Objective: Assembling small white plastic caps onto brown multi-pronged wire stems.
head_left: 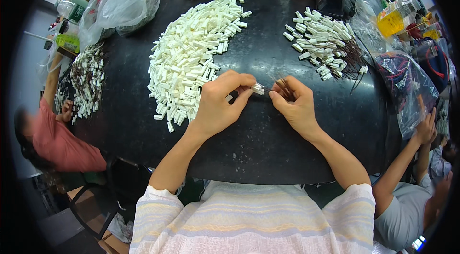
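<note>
Round black table [258, 129] — smooth, faintly glossy top with scattered light scuffs. On it, left of centre: heap of small white rectangular plastic housings [191, 57], matt. Right of centre: pile of similar white plastic pieces with thin dark wire leads [323, 43] — the wires look metallic. At the table's far left rim: clear crinkled plastic bags [122, 0], shiny. At its right rim: glossy transparent bag of dark parts [407, 86].
</note>
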Demonstrator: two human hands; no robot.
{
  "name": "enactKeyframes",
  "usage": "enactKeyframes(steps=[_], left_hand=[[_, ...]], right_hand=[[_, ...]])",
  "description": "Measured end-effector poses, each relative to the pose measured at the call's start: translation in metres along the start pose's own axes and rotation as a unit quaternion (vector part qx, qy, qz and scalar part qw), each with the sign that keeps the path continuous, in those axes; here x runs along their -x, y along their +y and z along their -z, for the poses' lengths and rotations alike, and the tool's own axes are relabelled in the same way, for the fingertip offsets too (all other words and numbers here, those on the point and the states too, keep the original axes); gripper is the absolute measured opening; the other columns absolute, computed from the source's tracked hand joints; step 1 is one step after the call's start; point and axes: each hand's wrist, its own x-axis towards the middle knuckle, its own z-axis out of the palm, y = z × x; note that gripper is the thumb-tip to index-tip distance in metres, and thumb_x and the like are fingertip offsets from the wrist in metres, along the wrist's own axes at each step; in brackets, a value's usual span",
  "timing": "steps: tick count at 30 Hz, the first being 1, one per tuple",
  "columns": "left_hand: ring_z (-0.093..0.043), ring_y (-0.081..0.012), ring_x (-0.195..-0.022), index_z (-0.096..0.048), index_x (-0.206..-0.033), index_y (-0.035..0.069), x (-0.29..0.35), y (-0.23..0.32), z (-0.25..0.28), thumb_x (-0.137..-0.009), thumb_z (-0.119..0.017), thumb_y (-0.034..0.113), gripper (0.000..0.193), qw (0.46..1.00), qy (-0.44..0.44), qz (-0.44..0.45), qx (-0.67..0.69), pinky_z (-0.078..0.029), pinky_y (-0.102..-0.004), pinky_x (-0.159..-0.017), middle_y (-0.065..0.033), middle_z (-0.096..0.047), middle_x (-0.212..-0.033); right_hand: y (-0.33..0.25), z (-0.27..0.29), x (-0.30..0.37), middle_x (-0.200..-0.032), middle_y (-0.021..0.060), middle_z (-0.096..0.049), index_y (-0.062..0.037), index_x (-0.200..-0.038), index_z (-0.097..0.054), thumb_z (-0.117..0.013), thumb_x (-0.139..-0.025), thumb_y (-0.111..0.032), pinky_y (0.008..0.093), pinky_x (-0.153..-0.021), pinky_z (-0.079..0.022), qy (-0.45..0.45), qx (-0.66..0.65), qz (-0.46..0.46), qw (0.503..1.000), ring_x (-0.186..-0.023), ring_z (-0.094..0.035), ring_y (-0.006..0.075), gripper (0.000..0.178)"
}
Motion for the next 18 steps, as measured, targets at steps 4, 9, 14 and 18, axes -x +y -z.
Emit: enactKeyframes(steps=[4,9,14,18], left_hand=[[-0.057,-0.0098,-0.07,-0.06,-0.088,-0.003,0.004,-0.004,-0.002,-0.075,-0.059,-0.008,0.013,0.993,-0.016,0.057,0.102,-0.046,-0.0203,-0.062,-0.0086,-0.063,-0.088],[-0.056,-0.0073,-0.072,-0.056,-0.092,-0.003,0.006,0.002,-0.008,-0.08,-0.058,-0.005,0.013,0.952,-0.024,0.17,0.252,-0.044,-0.0187,-0.061,-0.0085,-0.063,-0.089],[-0.06,-0.0096,-0.074,-0.054,-0.091,-0.004,0.008,0.006,-0.016,-0.079,-0.058,-0.005,0.013,0.958,0.013,0.172,0.23,-0.047,-0.0206,-0.065,-0.0093,-0.063,-0.085],[-0.058,-0.0067,-0.074,-0.053,-0.092,-0.002,0.013,0.004,-0.017,-0.081,-0.059,-0.003,0.013,0.963,0.017,0.153,0.219,-0.044,-0.0177,-0.062,-0.008,-0.064,-0.089]], right_hand=[[-0.005,0.003,0.002,-0.066,-0.0012,-0.054,0.002,-0.081,-0.055,-0.06,-0.075,-0.002,0.0164,-0.054,-0.038,-0.012,0.002,-0.005,1.0,-0.063,-0.049,0.0013,0.009],[-0.011,0.004,0.003,-0.071,-0.0003,-0.055,0.0027,-0.081,-0.055,-0.06,-0.074,-0.001,0.0163,-0.059,-0.041,-0.022,-0.034,-0.036,0.999,-0.067,-0.05,0.0021,0.009],[-0.012,0.006,0.003,-0.072,-0.0003,-0.055,0.003,-0.081,-0.055,-0.058,-0.074,0.001,0.0165,-0.062,-0.043,-0.02,-0.015,-0.036,0.999,-0.068,-0.05,0.0024,0.008],[-0.009,0.002,0.002,-0.072,-0.0004,-0.055,0.0031,-0.081,-0.055,-0.058,-0.074,0.001,0.0165,-0.061,-0.043,-0.029,-0.012,-0.017,0.999,-0.069,-0.051,0.0022,0.008]])
